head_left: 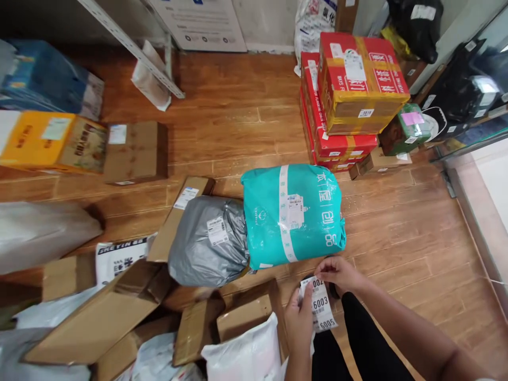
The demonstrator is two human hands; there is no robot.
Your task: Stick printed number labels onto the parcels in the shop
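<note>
A strip of white number labels (320,307) printed 6003 and 6005 hangs between my hands, low and right of centre. My left hand (298,317) grips the strip's left edge, thumb on top. At its upper end, my right hand (337,272) pinches the top label between thumb and fingertips. Just beyond my hands lies a large teal wrapped parcel (265,211) with a white band and a shipping label. Against its left side rests a grey plastic parcel (194,243), also labelled.
Red cartons (363,79) with yellow tape are stacked at the upper right. Cardboard boxes (242,317) and a white bag (246,354) crowd the lower left. An orange box (35,137) and a brown box (137,151) stand at left, near a metal shelf post (135,47).
</note>
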